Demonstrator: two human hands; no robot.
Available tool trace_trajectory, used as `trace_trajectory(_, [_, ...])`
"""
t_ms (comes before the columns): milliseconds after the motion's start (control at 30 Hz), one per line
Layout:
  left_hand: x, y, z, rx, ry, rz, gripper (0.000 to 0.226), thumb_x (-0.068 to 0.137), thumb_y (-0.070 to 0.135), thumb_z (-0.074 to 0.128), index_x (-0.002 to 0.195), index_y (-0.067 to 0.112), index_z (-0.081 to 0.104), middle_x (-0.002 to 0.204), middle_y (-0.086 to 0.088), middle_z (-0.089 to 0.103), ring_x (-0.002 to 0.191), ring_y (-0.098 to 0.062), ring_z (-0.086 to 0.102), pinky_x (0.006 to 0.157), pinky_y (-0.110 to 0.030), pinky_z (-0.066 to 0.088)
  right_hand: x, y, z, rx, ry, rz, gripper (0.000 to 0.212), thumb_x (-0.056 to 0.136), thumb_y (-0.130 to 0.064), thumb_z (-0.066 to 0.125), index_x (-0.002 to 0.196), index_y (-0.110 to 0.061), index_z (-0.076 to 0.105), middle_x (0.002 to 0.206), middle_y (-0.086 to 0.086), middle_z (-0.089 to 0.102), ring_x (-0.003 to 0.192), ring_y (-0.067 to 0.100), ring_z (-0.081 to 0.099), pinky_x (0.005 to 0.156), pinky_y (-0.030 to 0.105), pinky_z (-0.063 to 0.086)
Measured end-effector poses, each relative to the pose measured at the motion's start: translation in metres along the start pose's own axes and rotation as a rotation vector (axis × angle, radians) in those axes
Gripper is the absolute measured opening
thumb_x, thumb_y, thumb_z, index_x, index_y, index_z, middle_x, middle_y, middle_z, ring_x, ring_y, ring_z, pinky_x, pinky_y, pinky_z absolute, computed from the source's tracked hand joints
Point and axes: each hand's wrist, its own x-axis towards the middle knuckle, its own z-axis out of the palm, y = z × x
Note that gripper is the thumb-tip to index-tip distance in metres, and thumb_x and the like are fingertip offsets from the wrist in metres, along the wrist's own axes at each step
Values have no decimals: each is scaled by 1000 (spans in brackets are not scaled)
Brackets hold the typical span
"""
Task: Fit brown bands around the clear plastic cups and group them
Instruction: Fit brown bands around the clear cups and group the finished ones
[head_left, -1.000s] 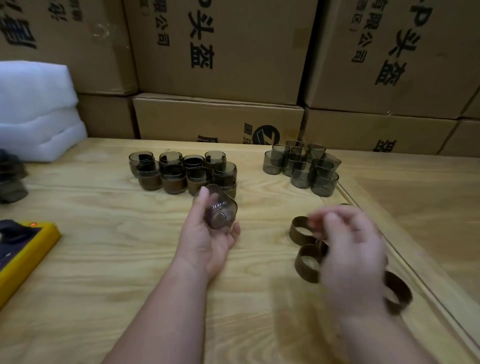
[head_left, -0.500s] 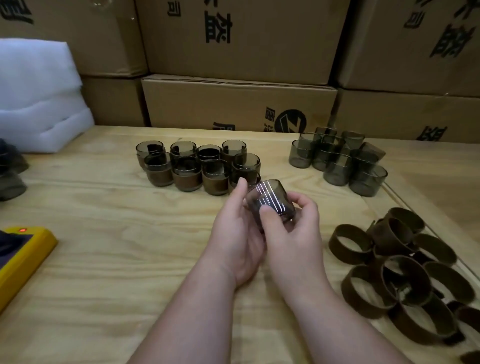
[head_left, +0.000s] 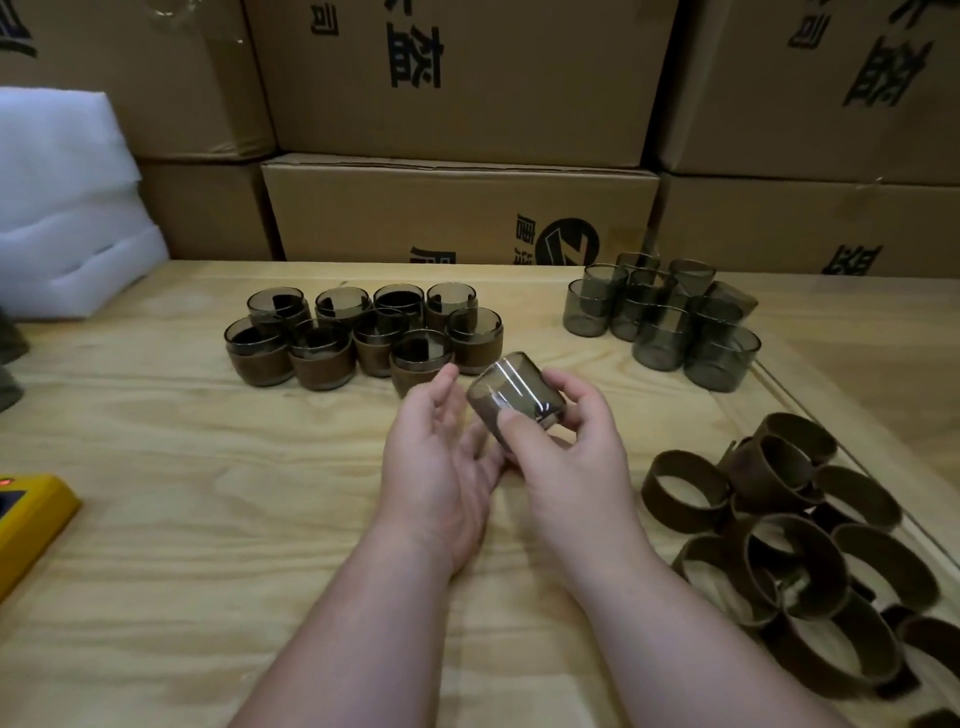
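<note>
- banded cups (head_left: 363, 338) sitting grouped on the surface (head_left: 156, 519), left of centre; that pile looks like the destination
- left hand (head_left: 441, 467) lying palm-up, its grip loose and holding nothing, fingers just beside the cup
- right hand (head_left: 566, 447) gripping a tilted clear cup (head_left: 514, 392); brown band (head_left: 483, 410) sitting low on it; seating step likely under way; next, judging, pushing it square
- bare cups (head_left: 670, 322) and loose bands (head_left: 779, 519) waiting at right

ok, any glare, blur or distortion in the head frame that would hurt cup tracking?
Head view: streak glare on the held cup in the right hand; edges bow from the wide lens and corners darken; band pile is dim; cardboard boxes are soft; left hand is sharp.
</note>
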Motion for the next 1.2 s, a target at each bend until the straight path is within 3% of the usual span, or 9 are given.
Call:
trace_trajectory(67, [-2,-3,2,77,-34,27,37,79,37,61,104,14,77,120,-15,74,111,-35,72,109,-56,47,4,0,1,7,-27,22,41,88,-17,78,116,-39,58,100,-15,72,87,9,75,69,20,58])
trace_trajectory(133, [-7,-6,7,148,-77,69,31,81,41,59,82,21,83,98,-9,78,91,-24,76,91,-42,58,7,-1,4,59,-20,64,41,85,-30,79,119,-35,56,108,-2,72,91,15,77,76,30,63])
trace_trajectory(267, [-9,-11,10,238,-87,144,26,87,43,65,93,21,77,88,-5,72,72,-16,66,58,-25,50,7,-3,9,145,41,129,52,79,-56,65,113,-17,59,90,12,78,77,23,76,63,31,59])
trace_trajectory(400, [-9,-16,7,280,-81,161,53,80,57,74,117,20,67,101,-11,70,87,-25,66,70,-34,52,5,-1,9,96,27,125,60,78,-71,53,103,-18,66,88,8,77,75,23,73,59,35,57])
trace_trajectory(567, [-9,-20,9,194,-43,181,75,57,64,91,110,16,68,99,-14,65,96,-34,57,88,-52,39,-2,-1,11,105,-56,82,47,81,-62,57,101,-19,61,66,-7,66,57,6,59,50,21,46])
trace_trajectory(700, [-7,-19,9,143,-55,155,73,56,62,92,107,15,69,93,-11,65,85,-28,58,78,-41,40,-3,-2,11,172,-40,29,42,77,-41,66,112,-23,53,87,-1,66,59,2,60,51,17,45])
trace_trajectory(833, [-8,-20,10,121,-37,153,68,68,55,88,116,13,66,94,-8,70,95,-35,55,86,-53,36,-4,-2,10,203,23,-15,44,75,-29,64,117,-25,52,108,5,63,75,11,64,61,24,49])
trace_trajectory(1000, [-9,-19,8,134,-24,134,62,79,59,73,112,7,71,104,-16,70,100,-37,59,101,-61,42,-6,0,11,151,57,-43,38,76,-31,66,113,-29,60,111,-2,67,93,19,69,75,31,57])
trace_trajectory(1200, [-8,-17,8,108,39,89,53,95,63,53,98,12,69,88,-10,73,92,-33,63,85,-47,40,-5,-2,10,96,-3,8,45,79,-44,66,121,-30,59,112,0,70,83,4,72,64,16,51])
